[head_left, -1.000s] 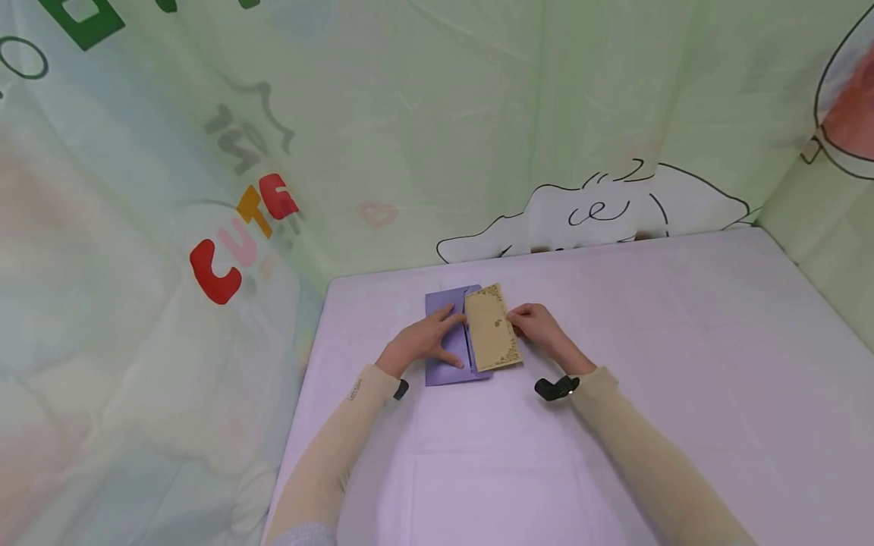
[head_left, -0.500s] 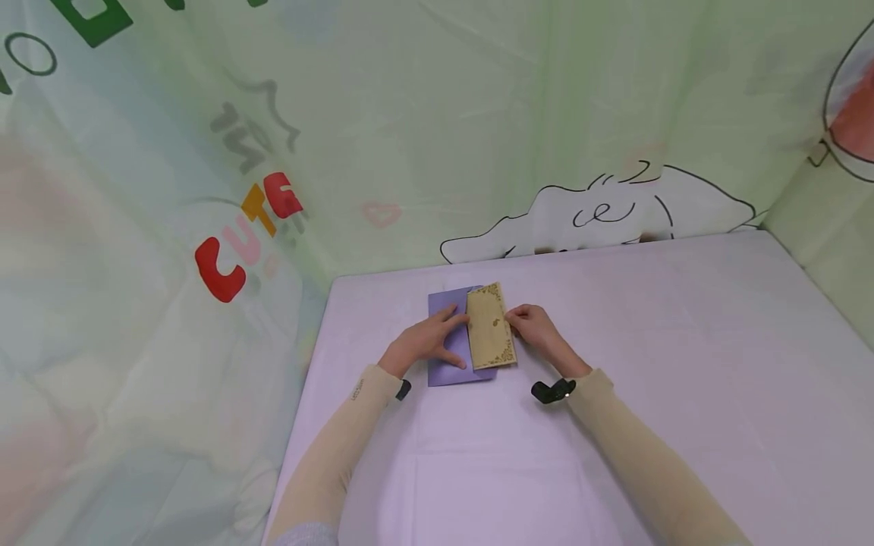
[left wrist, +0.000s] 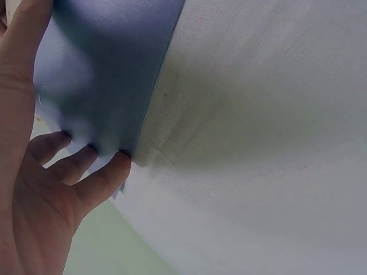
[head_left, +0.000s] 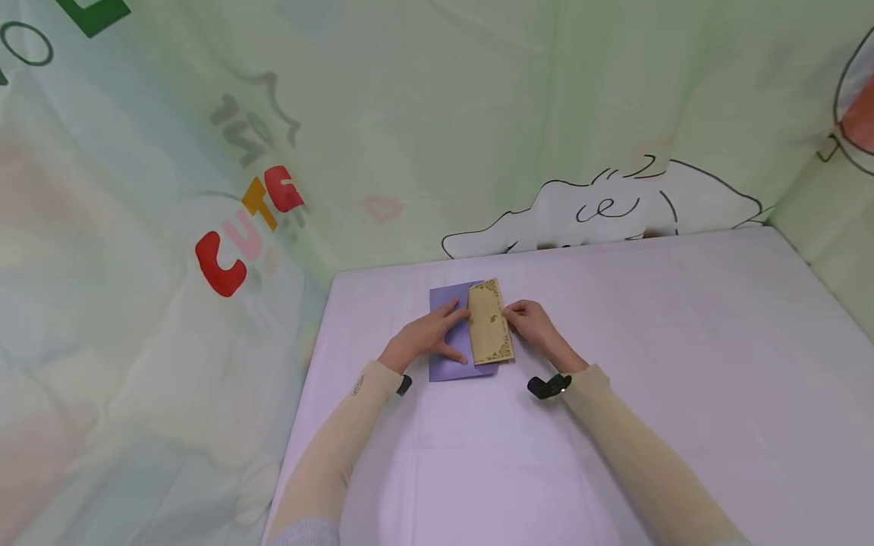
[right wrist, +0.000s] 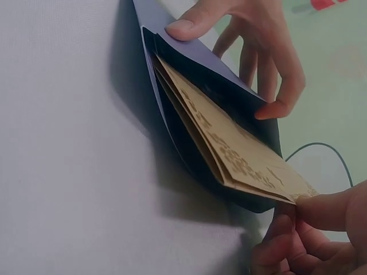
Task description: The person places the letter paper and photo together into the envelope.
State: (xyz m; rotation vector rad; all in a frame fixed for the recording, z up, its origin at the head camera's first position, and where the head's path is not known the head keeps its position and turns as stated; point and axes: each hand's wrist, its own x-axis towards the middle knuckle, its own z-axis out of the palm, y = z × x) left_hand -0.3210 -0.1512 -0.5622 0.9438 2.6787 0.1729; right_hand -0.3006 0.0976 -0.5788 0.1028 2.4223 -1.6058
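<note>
A purple envelope (head_left: 445,371) lies at the back of the table with its mouth facing right. In the right wrist view the mouth gapes, and a folded tan card (right wrist: 229,146) with brown floral corners sits partly inside. My left hand (head_left: 425,335) spans the envelope, thumb on the near part and fingers toward the far side, one fingertip at the mouth's edge. In the left wrist view its fingertips bear on the envelope (left wrist: 114,74). My right hand (head_left: 536,324) pinches the card's outer long edge between thumb and fingers. The card's inner part is hidden in the envelope.
A pale lilac cloth covers the table (head_left: 498,462). Behind it and on the left hangs a printed curtain (head_left: 410,136) with colored letters and a white cartoon figure. A black wrist device (head_left: 548,387) sits by the right sleeve; another shows at the left wrist.
The card has slid a little to the left, deeper into the envelope, with the right hand following it. The left hand keeps its place on the envelope. The head view shifts slightly.
</note>
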